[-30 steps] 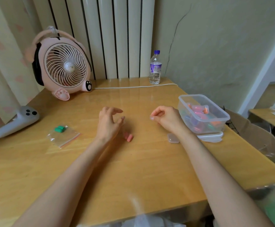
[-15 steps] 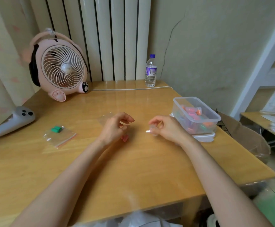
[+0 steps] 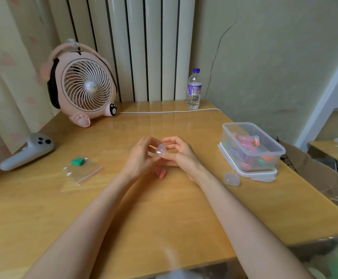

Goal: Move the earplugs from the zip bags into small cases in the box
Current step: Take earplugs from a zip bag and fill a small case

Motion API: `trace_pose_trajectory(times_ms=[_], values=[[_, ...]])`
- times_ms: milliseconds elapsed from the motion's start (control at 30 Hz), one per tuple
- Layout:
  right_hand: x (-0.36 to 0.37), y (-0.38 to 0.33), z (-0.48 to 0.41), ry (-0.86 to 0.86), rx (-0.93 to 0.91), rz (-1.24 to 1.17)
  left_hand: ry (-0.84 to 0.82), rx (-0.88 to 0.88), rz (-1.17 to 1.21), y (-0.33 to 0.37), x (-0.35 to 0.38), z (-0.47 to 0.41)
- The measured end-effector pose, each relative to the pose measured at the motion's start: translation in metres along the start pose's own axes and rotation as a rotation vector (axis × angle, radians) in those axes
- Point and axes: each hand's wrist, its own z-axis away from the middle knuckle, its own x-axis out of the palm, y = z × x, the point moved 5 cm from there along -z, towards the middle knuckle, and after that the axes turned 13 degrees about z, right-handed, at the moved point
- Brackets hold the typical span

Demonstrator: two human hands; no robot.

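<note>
A small clear case (image 3: 161, 151) was held just above the middle of the table (image 3: 164, 214), pinched between both hands. The left hand (image 3: 138, 158) and the right hand (image 3: 181, 156) were close together, their fingertips curled round the case from either side. Whether the case held anything could not be told.

On the table just below the hands lay two pink earplugs (image 3: 161, 172), partly hidden.

To the left a zip bag (image 3: 83, 172) lay flat, with green earplugs (image 3: 78, 161) at its far end.

To the right a clear plastic box (image 3: 240, 123) stood open on its lid (image 3: 262, 178), holding pink, orange, green and blue pieces too blurred to tell apart. A second small case (image 3: 232, 179) lay just beside the box, on its near left.

At the far edge stood a pink fan (image 3: 87, 93) and a water bottle (image 3: 193, 91).
</note>
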Motion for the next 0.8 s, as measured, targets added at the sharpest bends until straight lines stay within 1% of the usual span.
trace_pose_trajectory(times_ms=[33, 100, 133, 233, 300, 333, 433, 533, 600, 667, 733, 800], values=[[0.000, 0.003, 0.000, 0.024, -0.001, 0.027, 0.028, -0.006, -0.015, -0.002, -0.004, -0.001], [-0.004, 0.007, -0.001, 0.062, -0.050, 0.199, 0.113, -0.041, -0.008, -0.007, -0.016, -0.004], [-0.003, 0.007, 0.000, 0.029, -0.095, 0.302, 0.148, -0.063, -0.003, -0.010, -0.021, -0.005], [0.012, 0.010, 0.008, -0.210, -0.239, 0.501, 0.181, -0.109, -0.019, -0.018, -0.029, -0.006], [0.014, 0.013, 0.008, -0.240, -0.273, 0.651, 0.172, -0.126, -0.012, -0.020, -0.029, -0.005], [0.014, 0.014, 0.007, -0.229, -0.268, 0.665, 0.166, -0.135, 0.005, -0.020, -0.029, -0.004], [0.012, 0.013, 0.005, -0.165, -0.264, 0.580, 0.128, -0.149, 0.080, -0.020, -0.027, -0.003], [0.013, 0.012, 0.004, -0.102, -0.293, 0.648, 0.072, -0.136, 0.064, -0.021, -0.024, -0.004], [0.013, 0.014, 0.004, -0.119, -0.303, 0.714, 0.037, -0.111, 0.031, -0.022, -0.022, -0.004], [0.015, 0.015, 0.006, -0.159, -0.319, 0.725, 0.012, -0.088, 0.016, -0.022, -0.020, -0.004], [0.016, 0.014, 0.008, -0.178, -0.337, 0.712, 0.024, -0.084, -0.009, -0.020, -0.020, -0.004], [0.017, 0.015, 0.008, -0.161, -0.336, 0.742, 0.053, -0.097, -0.040, -0.018, -0.022, -0.004]])
